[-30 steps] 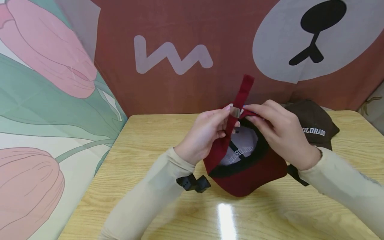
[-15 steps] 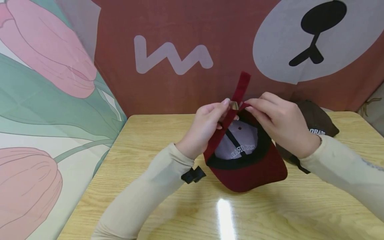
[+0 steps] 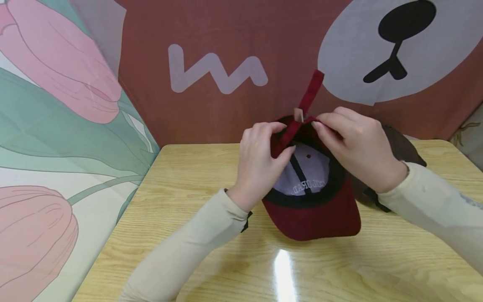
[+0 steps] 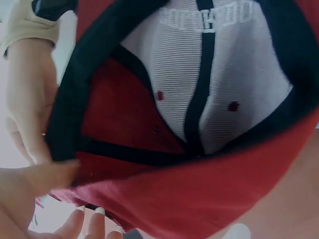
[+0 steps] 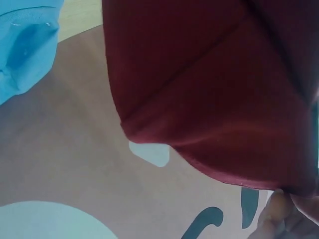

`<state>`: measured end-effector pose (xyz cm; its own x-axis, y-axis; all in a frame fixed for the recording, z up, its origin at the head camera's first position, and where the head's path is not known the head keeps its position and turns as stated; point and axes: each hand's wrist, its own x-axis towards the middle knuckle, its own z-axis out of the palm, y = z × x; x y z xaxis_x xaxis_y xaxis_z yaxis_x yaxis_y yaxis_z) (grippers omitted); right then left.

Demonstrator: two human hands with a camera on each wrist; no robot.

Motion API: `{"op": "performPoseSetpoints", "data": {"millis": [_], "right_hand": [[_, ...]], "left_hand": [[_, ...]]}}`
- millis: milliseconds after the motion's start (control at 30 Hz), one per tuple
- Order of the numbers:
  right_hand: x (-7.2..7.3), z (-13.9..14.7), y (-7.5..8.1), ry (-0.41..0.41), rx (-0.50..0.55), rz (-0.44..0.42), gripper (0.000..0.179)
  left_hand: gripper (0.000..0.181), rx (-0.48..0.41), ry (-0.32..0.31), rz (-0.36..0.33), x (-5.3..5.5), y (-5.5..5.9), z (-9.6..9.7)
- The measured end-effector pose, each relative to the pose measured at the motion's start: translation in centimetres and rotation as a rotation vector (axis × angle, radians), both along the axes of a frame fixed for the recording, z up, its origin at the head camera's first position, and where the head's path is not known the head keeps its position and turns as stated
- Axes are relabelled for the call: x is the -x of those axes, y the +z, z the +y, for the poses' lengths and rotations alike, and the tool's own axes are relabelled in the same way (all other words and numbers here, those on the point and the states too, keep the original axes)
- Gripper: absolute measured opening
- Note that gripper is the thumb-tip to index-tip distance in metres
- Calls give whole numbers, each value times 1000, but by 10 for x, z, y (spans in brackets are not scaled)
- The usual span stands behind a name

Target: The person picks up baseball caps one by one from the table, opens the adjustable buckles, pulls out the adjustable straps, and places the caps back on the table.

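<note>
A dark red baseball cap [image 3: 320,220] is held up above the table, its grey-lined inside facing me and its brim low. At its back a red strap [image 3: 312,90] runs through a metal buckle [image 3: 298,115], and its free end points up. My left hand [image 3: 258,157] holds the cap's left back edge at the strap. The thumb [image 4: 50,177] lies inside the edge, with fingers [image 4: 94,226] outside. My right hand [image 3: 356,142] pinches the short strap piece just right of the buckle. In the right wrist view the cap's outer side [image 5: 209,89] fills much of the frame.
Partly hidden behind my right hand, a dark brown cap [image 3: 401,147] lies on the wooden table [image 3: 196,176]. A printed backdrop [image 3: 222,113] rises at the table's far edge. Light blue fabric [image 5: 27,50] shows in the right wrist view's corner.
My left hand has let go of the buckle and moved down to the cap's left edge. Buckle and strap have risen. My right hand keeps its pinch and has risen slightly.
</note>
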<state>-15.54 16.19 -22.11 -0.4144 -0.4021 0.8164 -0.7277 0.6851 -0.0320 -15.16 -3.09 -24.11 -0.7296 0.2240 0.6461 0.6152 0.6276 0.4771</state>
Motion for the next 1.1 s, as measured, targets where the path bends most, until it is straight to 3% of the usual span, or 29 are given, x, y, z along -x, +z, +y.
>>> {"op": "performPoseSetpoints", "data": {"millis": [133,333,467,633,1100], "right_hand": [[-1,0,1,-12,-18,-18,5],[-2,2,0,-48,-64,9,7],[-1,3,-2,-74,-123,39,15],[0,5,-5,-86,-180,61,22],[3,7,-9,-44,-213,134,25]], "left_hand": [[24,-53,24,27,4,-4,-1],[17,-159,-60,148,11,-6,-5],[17,-175,-97,141,11,-5,-7],[16,-167,-100,117,10,-4,-6],[14,-179,-113,153,5,-4,-4]]}}
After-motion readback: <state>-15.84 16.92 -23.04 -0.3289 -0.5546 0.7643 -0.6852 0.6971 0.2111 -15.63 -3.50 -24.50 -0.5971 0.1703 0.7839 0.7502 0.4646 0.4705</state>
